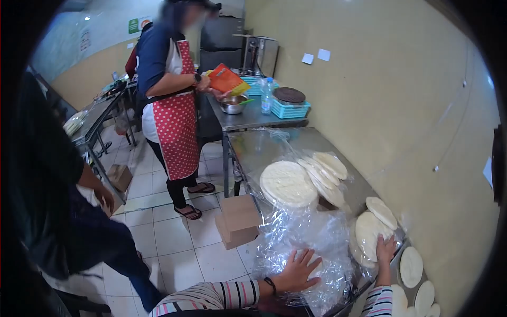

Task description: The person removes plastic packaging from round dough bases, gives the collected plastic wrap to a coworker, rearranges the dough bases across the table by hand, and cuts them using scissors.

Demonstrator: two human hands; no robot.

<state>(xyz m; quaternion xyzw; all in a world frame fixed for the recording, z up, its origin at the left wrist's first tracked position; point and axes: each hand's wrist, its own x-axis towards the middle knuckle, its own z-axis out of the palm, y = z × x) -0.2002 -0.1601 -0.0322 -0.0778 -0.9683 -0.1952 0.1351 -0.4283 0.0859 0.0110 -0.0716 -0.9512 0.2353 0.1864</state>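
Observation:
My left hand [300,272], fingers spread, lies flat on a heap of crinkled clear plastic wrap [282,232] at the near end of the metal table. Some pale surface shows beneath it, but I cannot make out what it is. To the right, my right hand [385,249] rests with fingers apart on a pale round flatbread [368,230] covered in clear plastic. Another flatbread [381,212] leans just behind that one. Farther up the table sit a large round flatbread stack [288,184] and several overlapping wrapped flatbreads [328,171].
More flatbreads [411,267] stand at the lower right by the wall. Cardboard boxes [237,219] sit on the floor left of the table. Ahead, a person in a dotted apron [177,132] holds an orange packet [227,78] over a metal bowl [232,104]. Another person [53,185] is at left.

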